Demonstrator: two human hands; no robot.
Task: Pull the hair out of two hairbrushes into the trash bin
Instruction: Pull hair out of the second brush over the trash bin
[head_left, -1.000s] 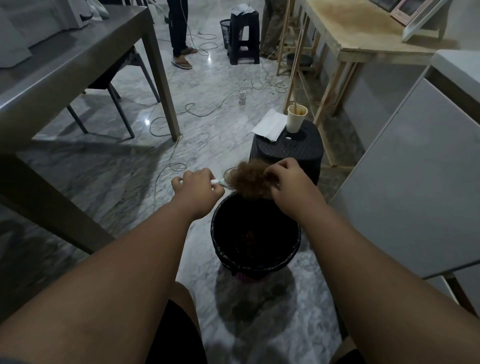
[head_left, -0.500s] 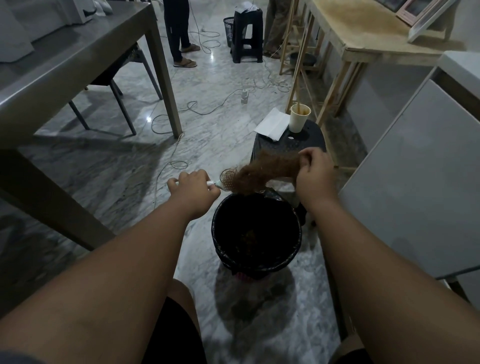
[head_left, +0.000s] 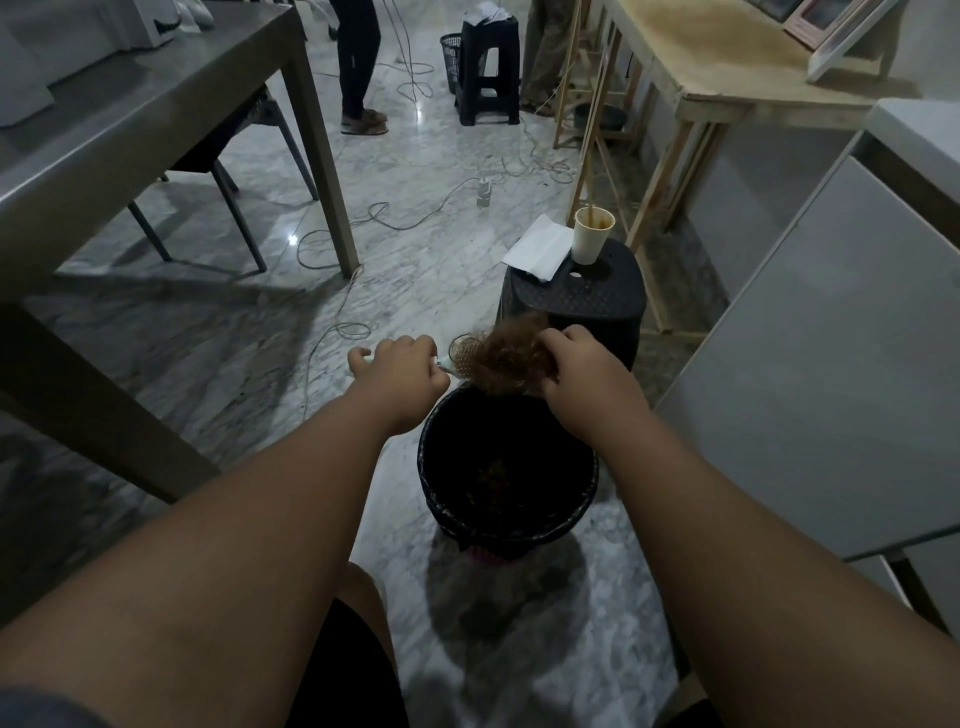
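Observation:
A round hairbrush (head_left: 462, 352) with a pale handle is held level over the far rim of the black trash bin (head_left: 582, 512). My left hand (head_left: 400, 366) is shut on the brush handle. A thick clump of brown hair (head_left: 511, 356) covers the brush's right end. My right hand (head_left: 582, 374) is pinched into that clump from the right. Some brown hair lies at the bottom of the bin. I see only one hairbrush.
A black stool (head_left: 587, 299) just behind the bin carries a paper cup (head_left: 592, 236) and a white paper (head_left: 535, 247). Grey cabinet (head_left: 805, 364) on the right, grey table (head_left: 130, 130) on the left. Cables cross the marble floor; people stand far back.
My right hand, which had drawn the hair out to the right half a second ago, has come back to the brush and grips the clump close against it.

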